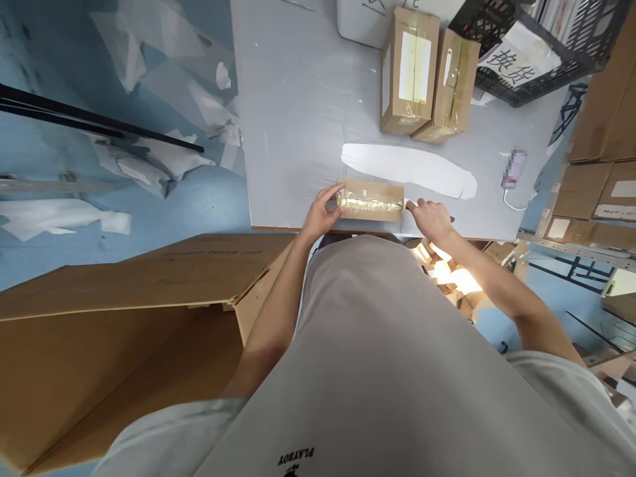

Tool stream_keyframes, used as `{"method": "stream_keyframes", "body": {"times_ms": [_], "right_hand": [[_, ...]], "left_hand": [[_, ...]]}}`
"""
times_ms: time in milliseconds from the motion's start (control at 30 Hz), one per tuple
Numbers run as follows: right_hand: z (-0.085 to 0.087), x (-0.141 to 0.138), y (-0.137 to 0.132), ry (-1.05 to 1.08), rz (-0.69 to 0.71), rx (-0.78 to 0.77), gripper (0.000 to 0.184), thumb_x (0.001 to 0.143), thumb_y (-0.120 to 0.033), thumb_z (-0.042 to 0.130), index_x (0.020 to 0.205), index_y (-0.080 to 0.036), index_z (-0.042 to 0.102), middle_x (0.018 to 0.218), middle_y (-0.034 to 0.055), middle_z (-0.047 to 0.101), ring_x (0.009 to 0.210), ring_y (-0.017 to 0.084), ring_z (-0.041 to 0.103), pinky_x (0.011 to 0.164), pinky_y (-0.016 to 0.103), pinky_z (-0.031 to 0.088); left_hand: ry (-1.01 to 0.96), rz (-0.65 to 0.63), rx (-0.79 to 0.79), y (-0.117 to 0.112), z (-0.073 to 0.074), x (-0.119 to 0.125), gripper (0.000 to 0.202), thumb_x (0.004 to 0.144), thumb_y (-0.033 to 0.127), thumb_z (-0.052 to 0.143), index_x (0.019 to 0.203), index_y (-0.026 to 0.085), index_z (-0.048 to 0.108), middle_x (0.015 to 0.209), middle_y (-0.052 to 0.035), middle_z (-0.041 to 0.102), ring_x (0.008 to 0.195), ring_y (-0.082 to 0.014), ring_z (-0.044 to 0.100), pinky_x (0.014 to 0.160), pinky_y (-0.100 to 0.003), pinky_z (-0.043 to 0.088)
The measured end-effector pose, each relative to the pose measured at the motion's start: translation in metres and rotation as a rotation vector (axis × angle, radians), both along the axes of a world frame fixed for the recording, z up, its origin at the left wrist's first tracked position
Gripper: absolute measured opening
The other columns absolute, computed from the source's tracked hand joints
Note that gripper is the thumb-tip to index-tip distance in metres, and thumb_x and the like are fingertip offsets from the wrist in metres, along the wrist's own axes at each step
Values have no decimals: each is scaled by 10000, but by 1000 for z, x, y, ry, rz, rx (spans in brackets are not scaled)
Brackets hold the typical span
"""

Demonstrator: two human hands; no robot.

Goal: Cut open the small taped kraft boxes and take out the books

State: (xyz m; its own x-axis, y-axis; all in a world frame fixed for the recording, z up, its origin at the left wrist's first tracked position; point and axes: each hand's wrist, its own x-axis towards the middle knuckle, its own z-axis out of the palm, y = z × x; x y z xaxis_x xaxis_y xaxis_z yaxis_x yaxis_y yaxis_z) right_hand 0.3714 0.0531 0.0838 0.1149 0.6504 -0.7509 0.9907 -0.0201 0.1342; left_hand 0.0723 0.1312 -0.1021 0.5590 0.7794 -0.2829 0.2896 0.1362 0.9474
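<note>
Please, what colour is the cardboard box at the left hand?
The cardboard box is brown, with yellowish tape; best seen in head view.

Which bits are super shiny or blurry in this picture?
Head view: glare streaks the tape on the small box; head view: the boxes below the table are washed out by bright light; head view: the purple thing is partly pixelated.

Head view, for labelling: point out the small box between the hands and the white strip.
Small box (371, 201): head view, middle of its taped face.
White strip (411, 167): head view, its middle.
</note>
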Motion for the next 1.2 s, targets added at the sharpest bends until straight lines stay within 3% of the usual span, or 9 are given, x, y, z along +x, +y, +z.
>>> {"method": "stream_keyframes", "body": {"times_ms": [167, 367, 433, 533, 633, 700, 867, 1033, 1200], "right_hand": [[-9, 31, -15, 42, 30, 49, 508, 1161, -95, 404, 1548, -213, 711, 1281, 216, 810, 1058, 306, 794, 793, 372, 467], [-21, 65, -47, 281, -80, 238, 410, 1200, -350, 511, 1487, -278, 794, 1213, 136, 848, 986, 279, 784, 768, 356, 482], [-36, 70, -57, 428, -282, 395, 401, 1155, -439, 600, 1440, -265, 822, 1215, 112, 856, 986, 264, 784, 817, 351, 524], [-74, 55, -57, 651, -774, 540, 550, 1017, -659, 737, 1257, -179, 854, 1083, 95, 858, 887, 242, 763, 800, 343, 576], [-111, 20, -44, 798, -1211, 417, 719, 811, -827, 848, 1066, -155, 822, 741, 5, 740, 631, 186, 637, 634, 316, 531], [-122, -4, -34, 862, -1345, 353, 723, 732, -847, 885, 987, -176, 794, 587, -59, 617, 560, 161, 566, 577, 292, 480], [-97, -16, -24, 890, -1386, 499, 671, 728, -834, 884, 915, -199, 775, 560, -69, 576, 550, 149, 559, 561, 274, 474], [-56, 17, -22, 747, -1318, 689, 609, 759, -763, 920, 920, -187, 802, 661, -17, 669, 570, 169, 630, 552, 291, 511], [-53, 18, -24, 648, -1206, 693, 557, 832, -719, 858, 941, -174, 824, 741, 16, 739, 596, 188, 666, 596, 313, 547]], "left_hand": [[58, 49, -28, -6, 3, 8, 736, 1015, 627, 745, 1663, 293, 650, 1721, -169, 600, 1406, -342, 695, 1029, -442, 701], [106, 142, -27, -7, 5, -1, 741, 1034, 664, 712, 1656, 268, 645, 1739, -178, 616, 1441, -349, 708, 1135, -498, 659], [125, 191, -1, -3, 3, -10, 771, 1028, 717, 704, 1642, 253, 652, 1738, -189, 618, 1498, -355, 682, 1224, -527, 604], [147, 221, 10, 3, -3, -25, 817, 1022, 783, 670, 1636, 244, 648, 1721, -196, 632, 1582, -352, 623, 1287, -542, 549], [176, 236, 2, 10, -9, -40, 797, 1031, 774, 652, 1640, 260, 642, 1702, -194, 639, 1507, -332, 668, 1255, -545, 572], [230, 272, 21, 13, -13, -47, 732, 1044, 730, 659, 1620, 277, 663, 1653, -195, 660, 1418, -320, 704, 1235, -555, 581], [264, 294, 44, 14, -32, -32, 620, 1062, 625, 657, 1581, 290, 700, 1486, -179, 721, 1199, -269, 742, 1108, -479, 638], [180, 48, -18, 7, -49, 27, 837, 1008, 517, 693, 1768, 224, 500, 1301, -155, 809, 1161, -266, 775, 1076, -471, 652], [123, -36, 104, 16, -25, 48, 612, 1005, 449, 715, 1579, 238, 724, 1447, -166, 786, 1426, -357, 706, 1307, -606, 520]]}}
